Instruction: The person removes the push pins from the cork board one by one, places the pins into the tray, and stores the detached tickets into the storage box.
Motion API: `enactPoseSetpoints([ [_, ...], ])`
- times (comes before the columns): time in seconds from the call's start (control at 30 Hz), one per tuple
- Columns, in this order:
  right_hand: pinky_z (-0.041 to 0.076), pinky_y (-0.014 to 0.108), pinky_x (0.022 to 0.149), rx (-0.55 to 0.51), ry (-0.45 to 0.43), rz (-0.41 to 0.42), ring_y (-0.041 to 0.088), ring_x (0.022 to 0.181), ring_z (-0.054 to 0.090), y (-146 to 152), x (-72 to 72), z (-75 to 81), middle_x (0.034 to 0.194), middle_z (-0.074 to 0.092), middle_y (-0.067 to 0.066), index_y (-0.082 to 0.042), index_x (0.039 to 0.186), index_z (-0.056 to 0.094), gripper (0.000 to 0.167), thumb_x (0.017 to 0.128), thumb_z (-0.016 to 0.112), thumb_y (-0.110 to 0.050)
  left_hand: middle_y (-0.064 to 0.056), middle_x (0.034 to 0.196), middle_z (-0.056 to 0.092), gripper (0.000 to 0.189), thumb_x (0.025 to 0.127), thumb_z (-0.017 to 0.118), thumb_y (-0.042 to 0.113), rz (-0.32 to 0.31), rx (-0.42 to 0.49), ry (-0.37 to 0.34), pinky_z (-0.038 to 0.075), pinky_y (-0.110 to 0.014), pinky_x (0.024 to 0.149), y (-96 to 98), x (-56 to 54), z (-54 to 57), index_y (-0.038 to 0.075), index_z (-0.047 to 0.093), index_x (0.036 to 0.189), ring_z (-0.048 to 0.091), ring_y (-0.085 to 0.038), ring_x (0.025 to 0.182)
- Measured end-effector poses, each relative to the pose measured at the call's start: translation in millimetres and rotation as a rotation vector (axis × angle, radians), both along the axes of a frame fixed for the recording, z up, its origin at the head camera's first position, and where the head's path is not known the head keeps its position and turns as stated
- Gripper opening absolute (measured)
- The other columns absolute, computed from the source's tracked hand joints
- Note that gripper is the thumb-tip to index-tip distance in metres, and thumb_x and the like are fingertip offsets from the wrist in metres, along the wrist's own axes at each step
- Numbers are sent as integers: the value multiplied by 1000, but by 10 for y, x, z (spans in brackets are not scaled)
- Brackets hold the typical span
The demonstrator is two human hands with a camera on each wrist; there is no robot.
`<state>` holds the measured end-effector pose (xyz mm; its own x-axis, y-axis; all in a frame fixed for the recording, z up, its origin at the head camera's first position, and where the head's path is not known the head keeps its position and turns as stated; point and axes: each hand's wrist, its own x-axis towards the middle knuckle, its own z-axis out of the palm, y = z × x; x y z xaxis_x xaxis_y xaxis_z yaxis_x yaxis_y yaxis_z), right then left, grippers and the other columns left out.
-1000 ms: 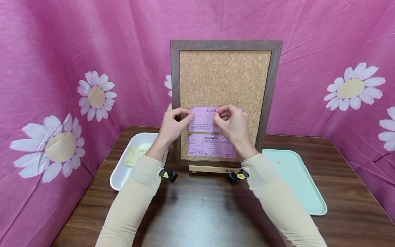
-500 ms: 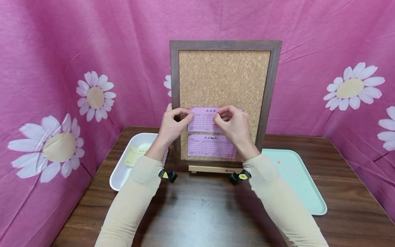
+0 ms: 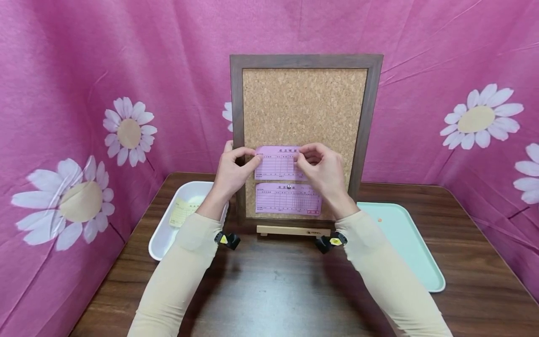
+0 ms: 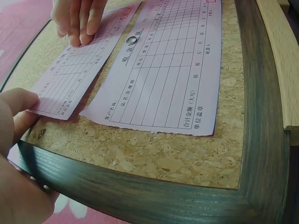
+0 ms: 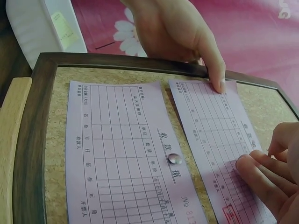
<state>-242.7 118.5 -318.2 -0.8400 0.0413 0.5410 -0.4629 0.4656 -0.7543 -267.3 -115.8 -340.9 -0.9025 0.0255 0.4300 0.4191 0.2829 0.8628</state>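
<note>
At the far left of the counter [image 3: 269, 285] we see a white tray [image 3: 157, 238] with a pale yellow receipt [image 3: 181, 213] in it, partly hidden by the left forearm. Next comes the left hand [image 3: 230, 171], at the frame's left side; its thumb and forefinger grip the left end of the upper pink receipt [image 3: 275, 164].

That receipt lies over the lower part of the corkboard [image 3: 305, 107], its long axis running level from left to right, across the upright length of the board. Its printed face is toward us, with the heading along the top edge, and in the wrist views we find its red box near the lower right corner. Just beneath, and nearly parallel to it, is the lower pink receipt [image 3: 286, 201], with a silver pushpin [image 3: 288, 186] at its heading. Below the dark wooden frame [image 3: 375, 117] we see a pale wooden ledge [image 3: 286, 230].

The right hand [image 3: 326, 166] is at the right half of the upper receipt, covering part of it, thumb and forefinger close together near the heading; we cannot tell whether they pinch anything. Farthest right, a mint-green tray [image 3: 410, 248] holds a small orange speck [image 3: 380, 220], partly behind the right forearm.
</note>
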Motion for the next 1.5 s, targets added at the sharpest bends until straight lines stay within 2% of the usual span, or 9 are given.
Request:
enactPoseSetpoints([
  [0.1,52,8,72,-4,7,1,2,76,66,24,0,-4,97,81,21,4,105,77,13,94,76,-4,-22,145,51,21,93,81,16,5,4,0,38,-51,119,-5,14,4,-1,81,105,42,-35,145],
  [0.27,52,8,72,0,24,1,1,77,66,59,9,-21,98,81,21,4,106,78,13,96,74,-2,-18,134,52,20,92,80,14,11,18,18,41,-40,103,-12,23,6,-3,81,104,48,-30,124],
  [0.43,51,7,71,5,39,-16,5,77,67,79,26,-29,96,81,20,3,105,78,12,96,75,-3,-16,133,52,19,93,80,12,6,42,34,42,-31,94,-28,26,2,-5,79,102,51,-25,117],
  [0.6,52,7,72,3,55,-14,4,78,68,94,26,-33,96,82,20,3,104,78,11,97,74,-4,-17,136,52,19,92,79,9,12,61,45,42,-28,95,-55,31,-4,-7,78,101,52,-26,119],
  [0.9,51,6,72,0,58,-8,-9,76,63,139,40,-38,98,81,20,4,106,78,12,96,75,-1,-20,144,51,19,94,77,7,9,78,25,43,-29,105,-75,46,-2,-9,77,103,49,-27,134],
  [1.03,51,6,72,0,64,-11,-12,76,63,148,40,-37,98,81,20,4,106,78,12,96,75,-1,-19,147,50,20,94,77,7,11,98,13,45,-28,101,-82,53,1,-10,77,104,49,-26,134],
  [1.13,51,6,72,-1,67,-15,-12,76,63,155,38,-40,98,81,20,4,106,78,12,96,75,-1,-19,148,51,21,94,77,8,14,108,11,48,-34,100,-98,55,1,-10,76,104,51,-28,134],
  [1.33,52,6,73,-9,69,-18,-13,76,63,177,45,-51,97,81,22,2,105,79,12,97,74,-4,-20,152,52,22,94,77,10,38,102,5,49,-56,113,-146,87,15,-10,78,103,50,-32,142],
  [1.5,53,7,72,-6,74,-24,-10,76,64,201,55,-43,97,82,19,2,105,79,12,97,75,-5,-19,151,53,23,95,76,9,38,114,12,48,-57,116,-169,107,21,-12,77,103,50,-29,142],
])
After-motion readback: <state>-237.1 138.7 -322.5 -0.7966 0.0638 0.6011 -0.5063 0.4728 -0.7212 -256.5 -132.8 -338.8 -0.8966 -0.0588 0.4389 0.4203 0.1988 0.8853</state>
